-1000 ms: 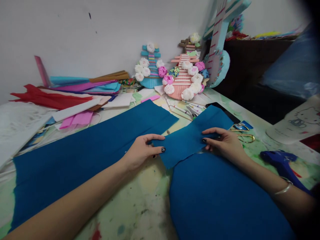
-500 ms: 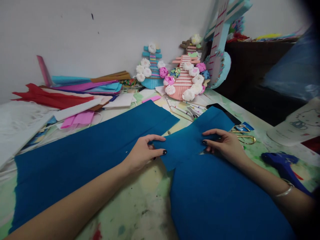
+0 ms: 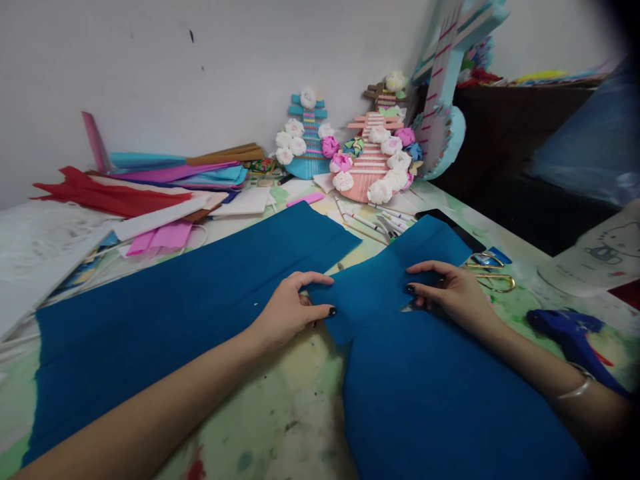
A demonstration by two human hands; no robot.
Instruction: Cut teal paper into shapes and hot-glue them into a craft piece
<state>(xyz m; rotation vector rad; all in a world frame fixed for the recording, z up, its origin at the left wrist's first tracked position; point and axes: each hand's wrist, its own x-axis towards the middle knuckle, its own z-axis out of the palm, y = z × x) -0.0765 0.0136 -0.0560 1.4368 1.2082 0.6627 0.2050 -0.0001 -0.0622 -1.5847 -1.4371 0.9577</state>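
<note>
I position a short, blue, paper-like rectangle (image 3: 367,290); my half-closed left hand (image 3: 285,310) and right hand (image 3: 453,293) seem to hold it; next move needs steadiness.

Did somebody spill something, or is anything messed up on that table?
The table has a red stain near the picture's bottom, odd against the pale green; maybe old paint. The long blue sheet has a ragged left edge, not straight. I can't see clear damage on the blue piece between the left hand and right hand.
</note>
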